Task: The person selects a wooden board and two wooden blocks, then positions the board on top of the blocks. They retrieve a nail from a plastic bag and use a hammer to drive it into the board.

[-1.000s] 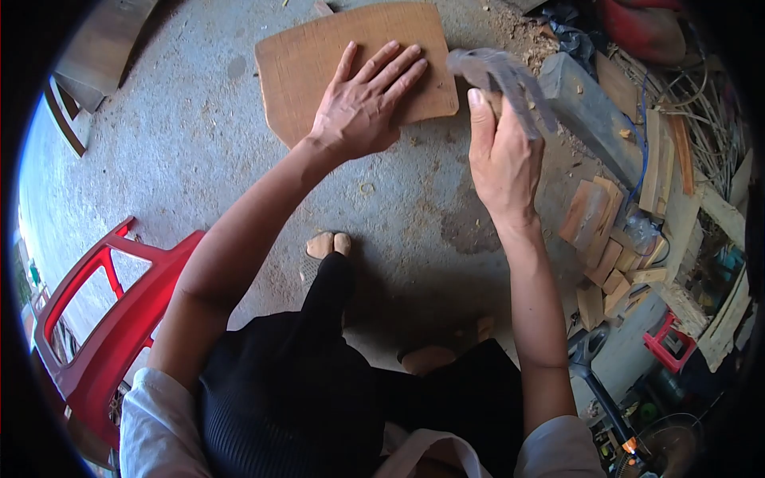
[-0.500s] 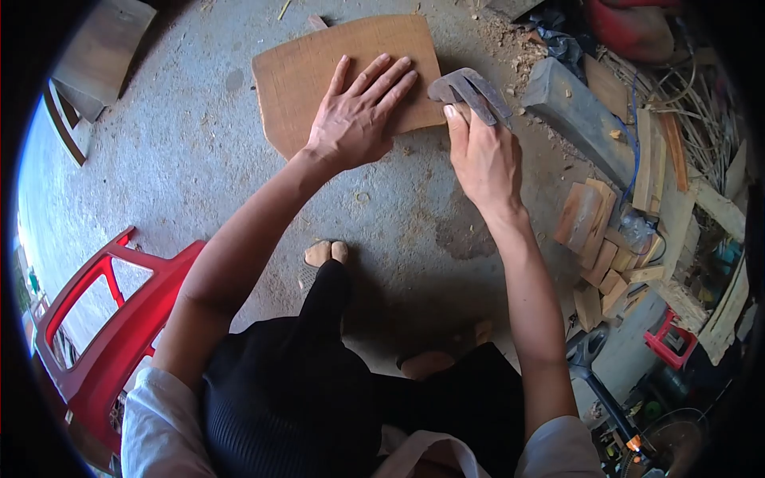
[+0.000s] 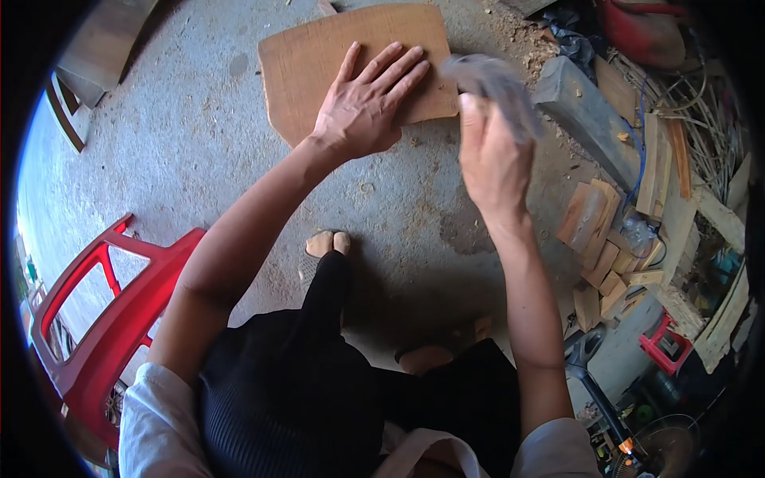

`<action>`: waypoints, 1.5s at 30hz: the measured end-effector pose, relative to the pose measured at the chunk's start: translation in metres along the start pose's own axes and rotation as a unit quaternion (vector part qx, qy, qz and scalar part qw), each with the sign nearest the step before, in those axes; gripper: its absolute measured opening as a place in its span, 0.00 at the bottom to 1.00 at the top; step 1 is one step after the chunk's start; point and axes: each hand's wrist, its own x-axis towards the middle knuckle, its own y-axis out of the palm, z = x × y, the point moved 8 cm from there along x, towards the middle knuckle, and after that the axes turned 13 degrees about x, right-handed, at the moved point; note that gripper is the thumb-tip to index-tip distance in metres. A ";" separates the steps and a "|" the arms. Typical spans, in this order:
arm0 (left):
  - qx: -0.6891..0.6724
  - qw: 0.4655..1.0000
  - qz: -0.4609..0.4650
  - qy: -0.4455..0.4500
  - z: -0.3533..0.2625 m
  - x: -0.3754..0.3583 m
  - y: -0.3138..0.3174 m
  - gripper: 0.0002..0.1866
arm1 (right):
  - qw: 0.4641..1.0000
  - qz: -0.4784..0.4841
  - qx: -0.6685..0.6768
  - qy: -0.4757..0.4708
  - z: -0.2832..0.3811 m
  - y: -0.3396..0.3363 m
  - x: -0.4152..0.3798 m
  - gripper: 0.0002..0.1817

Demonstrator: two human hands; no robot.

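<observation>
A curved-edged wooden board [image 3: 299, 68] lies on the concrete floor. My left hand [image 3: 362, 111] presses flat on it, fingers outstretched and slightly spread. Just right of the board, my right hand [image 3: 496, 163] is closed round the handle of a claw hammer [image 3: 492, 84], thumb along the top. The metal head is smeared by motion and sits near the board's right edge. Most of the handle is hidden inside my fist.
On the left stands a red plastic chair [image 3: 119, 311]. To the right lie a grey block [image 3: 586, 111], a pile of wood offcuts [image 3: 590, 215] and scattered sticks. A black-handled tool [image 3: 598, 390] is at lower right. Sawdust and chips dot the floor [image 3: 382, 207].
My right hand and the hammer have shifted slightly right, and the hammer head has turned and blurred. The left hand stays flat on the board; the view has shifted a little.
</observation>
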 end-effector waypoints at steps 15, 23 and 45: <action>0.015 0.999 0.032 0.001 0.000 -0.003 0.002 0.48 | 0.988 0.067 0.025 0.134 -0.016 0.002 0.010 0.13; 0.008 1.000 0.010 -0.006 0.001 0.001 -0.004 0.46 | 0.996 0.050 0.024 0.064 -0.020 0.010 0.009 0.15; -0.001 1.000 -0.006 -0.003 0.000 -0.001 -0.002 0.46 | 0.998 -0.047 0.049 -0.002 0.010 -0.016 0.000 0.14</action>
